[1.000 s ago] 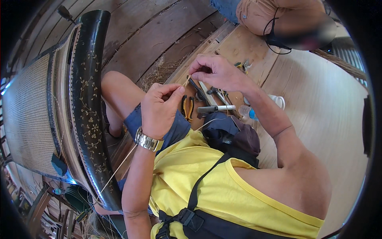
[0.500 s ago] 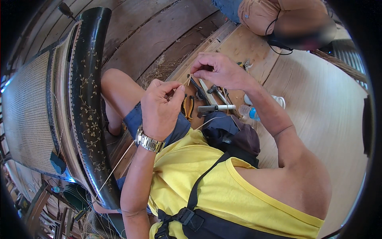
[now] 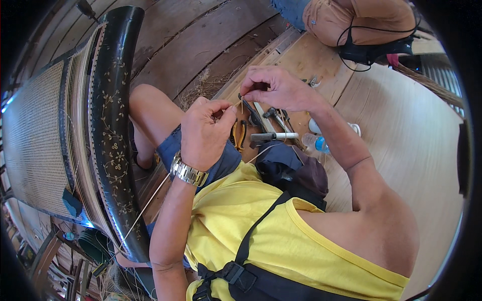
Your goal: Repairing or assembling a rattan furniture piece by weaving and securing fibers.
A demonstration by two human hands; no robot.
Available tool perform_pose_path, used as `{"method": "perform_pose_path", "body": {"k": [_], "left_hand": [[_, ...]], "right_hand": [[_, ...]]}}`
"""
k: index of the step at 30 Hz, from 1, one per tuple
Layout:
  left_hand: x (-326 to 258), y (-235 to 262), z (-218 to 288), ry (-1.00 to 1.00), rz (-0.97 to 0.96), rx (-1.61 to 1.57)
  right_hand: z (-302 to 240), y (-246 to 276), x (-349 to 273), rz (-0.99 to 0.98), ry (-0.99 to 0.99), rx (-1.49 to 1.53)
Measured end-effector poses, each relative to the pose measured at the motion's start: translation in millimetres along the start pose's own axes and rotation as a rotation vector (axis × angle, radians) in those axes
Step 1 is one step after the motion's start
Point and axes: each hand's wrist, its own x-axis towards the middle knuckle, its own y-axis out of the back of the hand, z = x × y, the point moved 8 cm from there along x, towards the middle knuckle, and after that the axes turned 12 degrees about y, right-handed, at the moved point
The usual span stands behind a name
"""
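My left hand [image 3: 206, 131], with a metal watch on its wrist, pinches a thin pale cane strand [image 3: 146, 204] that runs down past my forearm toward the lower left. My right hand [image 3: 277, 89] pinches the strand's upper end just to the right of the left hand, fingertips almost touching. Both hands hover above my lap and a cluster of tools. A black chair frame [image 3: 111, 130] with painted flowers and a woven cane panel [image 3: 35, 140] stands at my left.
Pliers with orange handles [image 3: 238, 134], a hammer [image 3: 275, 136] and other tools lie on the wooden floor in front of me. A plastic bottle [image 3: 317, 142] lies to the right. Another person [image 3: 351, 20] sits at the top. Loose cane scraps [image 3: 205, 85] litter the planks.
Both hands have stayed close together on the strand; the right hand shifted slightly while working its end. The view moved a little.
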Motion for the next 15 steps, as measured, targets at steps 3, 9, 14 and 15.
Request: {"method": "perform_pose_path", "body": {"k": [3, 9, 14, 15], "left_hand": [[1.8, -2.3, -5.0, 0.028, -0.013, -0.046], [3.7, -6.1, -16.6, 0.099, -0.062, -0.079], [6.5, -11.1, -19.2, 0.165, -0.126, -0.161], [6.9, -10.2, -15.5, 0.132, -0.100, -0.125]], "right_hand": [[9.6, -9.8, -0.1, -0.016, -0.008, 0.149], [35.5, -30.9, -11.6, -0.028, -0.168, 0.535], [29.9, -31.6, -12.5, -0.012, -0.133, 0.541], [30.5, -31.6, -13.2, -0.008, -0.132, 0.539]]}}
